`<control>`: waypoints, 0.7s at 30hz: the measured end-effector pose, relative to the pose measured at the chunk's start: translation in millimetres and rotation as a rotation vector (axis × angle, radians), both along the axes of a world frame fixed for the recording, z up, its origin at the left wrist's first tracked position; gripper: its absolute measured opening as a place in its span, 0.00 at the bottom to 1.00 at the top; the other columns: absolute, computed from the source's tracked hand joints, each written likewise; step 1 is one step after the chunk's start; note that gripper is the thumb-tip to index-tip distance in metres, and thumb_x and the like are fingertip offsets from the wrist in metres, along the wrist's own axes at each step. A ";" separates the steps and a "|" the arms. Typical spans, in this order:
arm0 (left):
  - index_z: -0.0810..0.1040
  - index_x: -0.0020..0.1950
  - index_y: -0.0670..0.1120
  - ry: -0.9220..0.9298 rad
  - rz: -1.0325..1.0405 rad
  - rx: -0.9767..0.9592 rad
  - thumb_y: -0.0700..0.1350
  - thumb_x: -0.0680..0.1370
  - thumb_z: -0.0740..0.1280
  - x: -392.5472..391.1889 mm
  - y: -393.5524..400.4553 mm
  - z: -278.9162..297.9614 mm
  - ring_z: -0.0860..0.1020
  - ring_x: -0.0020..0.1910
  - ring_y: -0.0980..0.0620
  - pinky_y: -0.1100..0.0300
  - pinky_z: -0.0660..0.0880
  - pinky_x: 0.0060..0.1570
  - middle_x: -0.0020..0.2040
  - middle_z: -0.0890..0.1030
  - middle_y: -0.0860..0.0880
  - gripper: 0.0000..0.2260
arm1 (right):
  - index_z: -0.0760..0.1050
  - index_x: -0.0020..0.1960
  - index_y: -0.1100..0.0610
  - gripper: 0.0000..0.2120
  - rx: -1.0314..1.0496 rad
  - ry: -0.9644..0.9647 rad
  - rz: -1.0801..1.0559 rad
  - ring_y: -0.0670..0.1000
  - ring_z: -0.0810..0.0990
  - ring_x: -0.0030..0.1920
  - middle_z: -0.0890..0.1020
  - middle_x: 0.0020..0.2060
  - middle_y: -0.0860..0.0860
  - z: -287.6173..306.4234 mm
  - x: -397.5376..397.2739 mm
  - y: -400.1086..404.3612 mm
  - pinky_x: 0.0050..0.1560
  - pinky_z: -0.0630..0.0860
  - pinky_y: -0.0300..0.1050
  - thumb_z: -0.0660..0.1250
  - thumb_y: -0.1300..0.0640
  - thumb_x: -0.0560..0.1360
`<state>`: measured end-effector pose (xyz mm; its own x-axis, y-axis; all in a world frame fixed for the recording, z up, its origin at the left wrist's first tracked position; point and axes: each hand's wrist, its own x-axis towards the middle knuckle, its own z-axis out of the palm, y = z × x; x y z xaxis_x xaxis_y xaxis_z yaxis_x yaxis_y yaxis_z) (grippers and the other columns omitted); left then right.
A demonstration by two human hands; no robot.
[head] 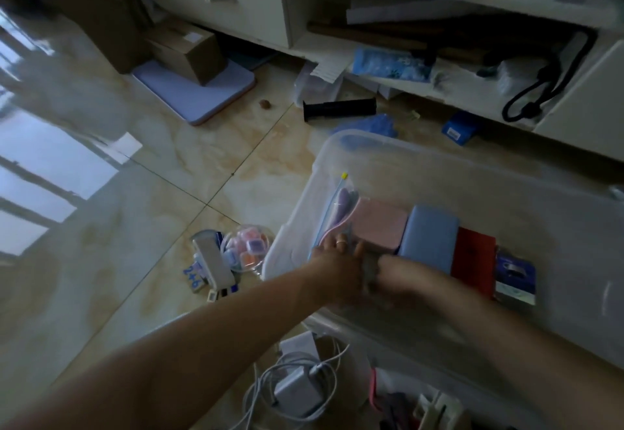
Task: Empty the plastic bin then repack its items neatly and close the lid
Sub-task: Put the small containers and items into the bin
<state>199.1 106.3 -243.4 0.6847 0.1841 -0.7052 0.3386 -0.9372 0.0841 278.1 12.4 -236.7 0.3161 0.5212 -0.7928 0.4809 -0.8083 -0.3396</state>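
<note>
We see the clear plastic bin (337,166) standing open on the tiled floor (169,176), close to the foot of a white shelf unit (304,41). Along its near wall runs a row of items: a zip bag (334,213) at the left end, then a pink case (380,227), a blue case (430,237), a red box (474,261) and a small blue printed box (515,277).

Both hands reach down inside the bin at the left end of that row. The left hand (337,261), with a ring on one finger, has its fingers (341,244) against the lower edge of the zip bag; we cannot tell whether they pinch it or only press on it. The right hand (395,276) is blurred just beside the left, and we cannot tell how its fingers lie or what they touch.

On the floor left of the bin lie a round clear container of small coloured pieces (246,250) and a white device (212,261). Nearer us a white power adapter (297,392) sits in its coiled cable. Beyond the bin a black cylinder (339,109) lies near the shelf unit.
</note>
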 end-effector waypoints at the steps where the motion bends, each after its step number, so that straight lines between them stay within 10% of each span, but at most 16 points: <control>1: 0.45 0.80 0.52 -0.064 0.023 -0.028 0.56 0.76 0.69 0.8 5.8 7.3 0.54 0.77 0.36 0.39 0.61 0.71 0.79 0.51 0.38 0.41 | 0.74 0.48 0.54 0.03 -0.006 -0.052 0.018 0.58 0.83 0.56 0.83 0.53 0.59 17.2 7.4 4.6 0.37 0.70 0.37 0.63 0.59 0.80; 4: 0.62 0.76 0.50 -0.381 0.091 -0.061 0.50 0.78 0.68 2.7 43.1 55.4 0.75 0.64 0.41 0.47 0.75 0.59 0.70 0.71 0.41 0.28 | 0.78 0.44 0.64 0.10 0.074 -0.065 -0.123 0.56 0.87 0.37 0.85 0.35 0.56 76.2 30.1 29.7 0.39 0.84 0.47 0.62 0.61 0.81; 8: 0.73 0.66 0.50 -0.566 0.306 0.066 0.44 0.79 0.67 -19.1 130.9 98.0 0.79 0.54 0.48 0.52 0.78 0.52 0.57 0.80 0.48 0.16 | 0.80 0.50 0.63 0.10 0.361 -0.383 0.053 0.59 0.85 0.43 0.84 0.42 0.58 119.6 23.3 101.9 0.48 0.83 0.55 0.62 0.58 0.79; 12: 0.66 0.74 0.48 -0.318 0.297 0.153 0.52 0.73 0.73 -58.6 181.0 58.7 0.74 0.62 0.43 0.48 0.74 0.62 0.65 0.74 0.42 0.32 | 0.79 0.54 0.57 0.09 0.565 -0.316 0.159 0.54 0.82 0.48 0.83 0.47 0.55 95.7 -19.2 183.1 0.53 0.81 0.53 0.61 0.57 0.79; 16: 0.43 0.81 0.53 -0.162 0.189 0.047 0.63 0.67 0.75 -90.0 166.3 -31.5 0.55 0.77 0.38 0.40 0.59 0.74 0.80 0.52 0.42 0.55 | 0.79 0.64 0.58 0.15 0.237 -0.310 0.481 0.56 0.81 0.57 0.82 0.59 0.56 32.0 -55.1 224.8 0.57 0.78 0.48 0.65 0.56 0.80; 21: 0.46 0.81 0.52 -0.235 0.097 0.185 0.55 0.75 0.70 -107.7 143.0 -83.9 0.44 0.78 0.38 0.33 0.49 0.74 0.81 0.45 0.43 0.43 | 0.73 0.68 0.64 0.17 -0.106 -0.284 0.692 0.60 0.79 0.57 0.78 0.63 0.60 -16.4 -73.8 222.4 0.52 0.74 0.49 0.63 0.61 0.81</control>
